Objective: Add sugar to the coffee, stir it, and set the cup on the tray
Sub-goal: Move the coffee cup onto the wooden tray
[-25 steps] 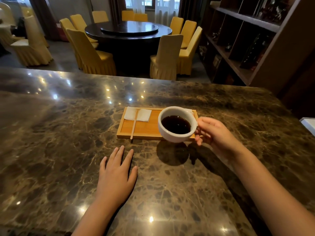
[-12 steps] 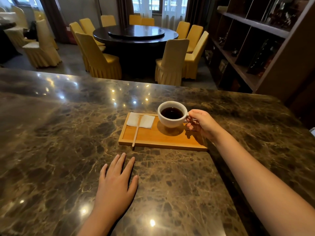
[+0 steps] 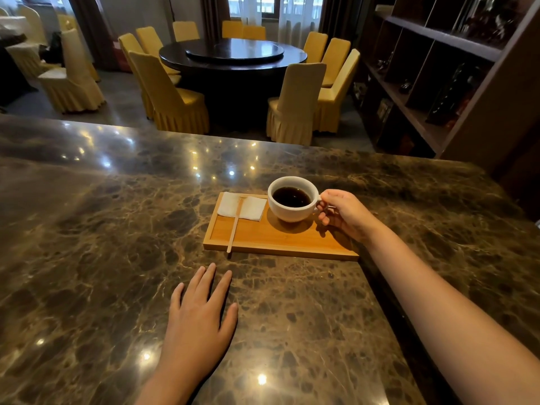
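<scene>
A white cup of dark coffee stands on the right half of a wooden tray on the marble counter. My right hand grips the cup's handle from the right. On the tray's left end lie white paper sachets, and a thin wooden stir stick rests across them, its near tip at the tray's front rim. My left hand lies flat on the counter in front of the tray, fingers spread, holding nothing.
The brown marble counter spreads wide to the left and toward me. Beyond its far edge stand a round dark dining table and yellow-covered chairs. A dark wooden shelf unit rises at the right.
My right hand carried the cup from above the counter's near side over the tray and lowered it onto the tray's right half. My left hand stayed flat on the counter.
</scene>
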The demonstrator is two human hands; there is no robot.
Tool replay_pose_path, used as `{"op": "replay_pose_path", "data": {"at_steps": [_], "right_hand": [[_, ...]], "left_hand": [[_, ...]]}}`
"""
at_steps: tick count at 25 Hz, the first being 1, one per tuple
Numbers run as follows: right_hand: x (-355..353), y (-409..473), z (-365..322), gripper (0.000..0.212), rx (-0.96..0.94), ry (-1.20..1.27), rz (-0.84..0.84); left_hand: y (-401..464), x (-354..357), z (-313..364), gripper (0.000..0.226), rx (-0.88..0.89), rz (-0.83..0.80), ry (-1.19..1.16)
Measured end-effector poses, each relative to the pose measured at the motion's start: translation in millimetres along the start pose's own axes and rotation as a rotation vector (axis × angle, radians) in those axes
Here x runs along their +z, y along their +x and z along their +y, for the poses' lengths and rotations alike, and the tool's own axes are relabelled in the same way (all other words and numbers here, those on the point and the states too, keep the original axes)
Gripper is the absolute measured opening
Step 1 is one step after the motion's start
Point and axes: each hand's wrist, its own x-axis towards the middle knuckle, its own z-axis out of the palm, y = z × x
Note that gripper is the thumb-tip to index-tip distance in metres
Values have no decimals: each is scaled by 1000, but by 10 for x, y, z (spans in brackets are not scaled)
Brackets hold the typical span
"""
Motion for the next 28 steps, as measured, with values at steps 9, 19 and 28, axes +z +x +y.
{"op": "replay_pose_path", "data": {"at_steps": [9,19,28], "right_hand": [[51,-63,-35,30,25,-111,34],[105,-100,-19,13,-44,-266,265],[146,-190,-53,17,-256,-906,490]], "left_hand": [[-3,-6,-4,55,8,-6,14],[1,-9,-3,55,11,-19,19],[24,-7,-7,55,20,-23,44]]}}
